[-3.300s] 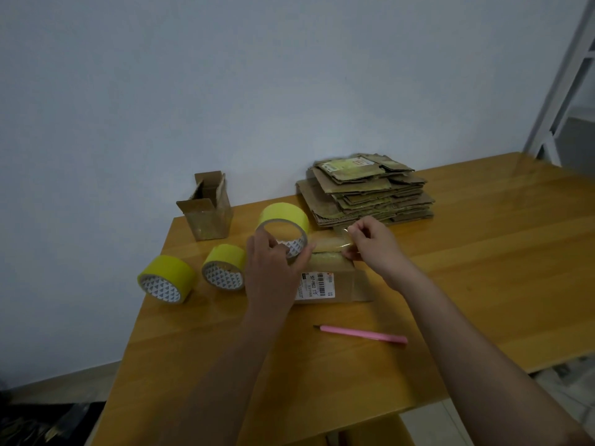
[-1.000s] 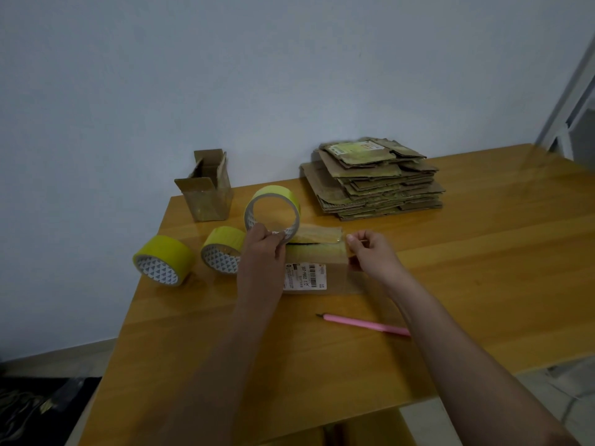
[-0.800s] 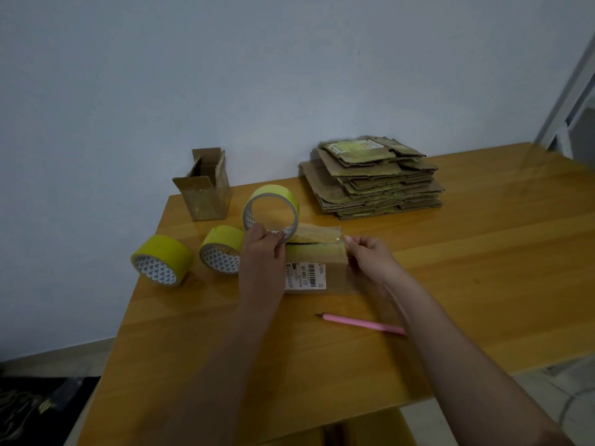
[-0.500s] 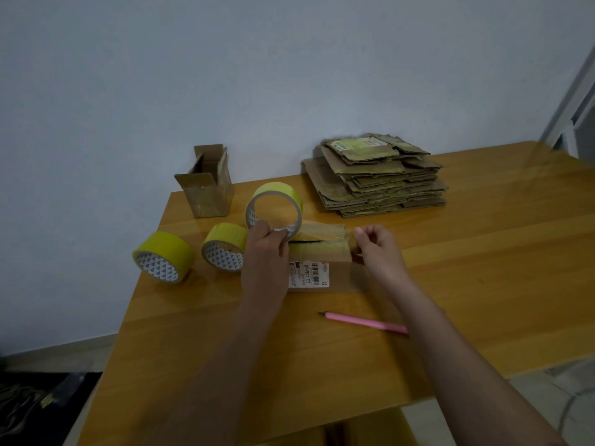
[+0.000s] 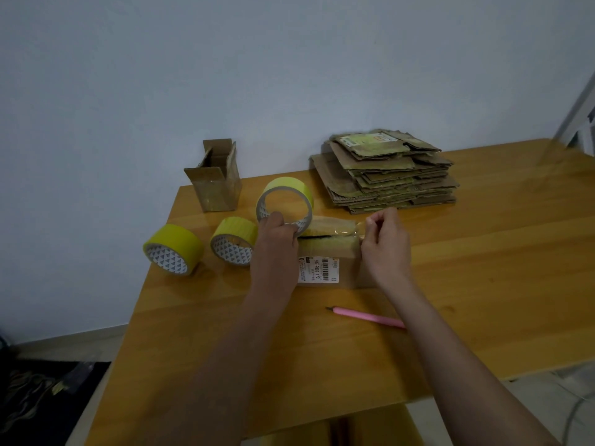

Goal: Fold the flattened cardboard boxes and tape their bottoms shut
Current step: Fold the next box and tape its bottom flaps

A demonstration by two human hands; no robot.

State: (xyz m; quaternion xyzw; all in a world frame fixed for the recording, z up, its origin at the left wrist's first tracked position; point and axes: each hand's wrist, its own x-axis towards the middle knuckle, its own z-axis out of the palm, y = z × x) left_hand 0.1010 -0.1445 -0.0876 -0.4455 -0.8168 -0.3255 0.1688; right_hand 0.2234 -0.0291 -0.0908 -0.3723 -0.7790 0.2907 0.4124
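on the tabletop (image 5: 483, 252), a box (image 5: 328, 262) lies on its side; a tape roll (image 5: 285, 204) is gripped by the left hand (image 5: 277, 239), the tape end (image 5: 357, 228) pinched by the right hand (image 5: 384, 243). the strip could be creased if tension is lost

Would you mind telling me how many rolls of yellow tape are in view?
3: one roll held by the left hand over the box, and two lying on the table left of it, the middle roll and the leftmost roll.
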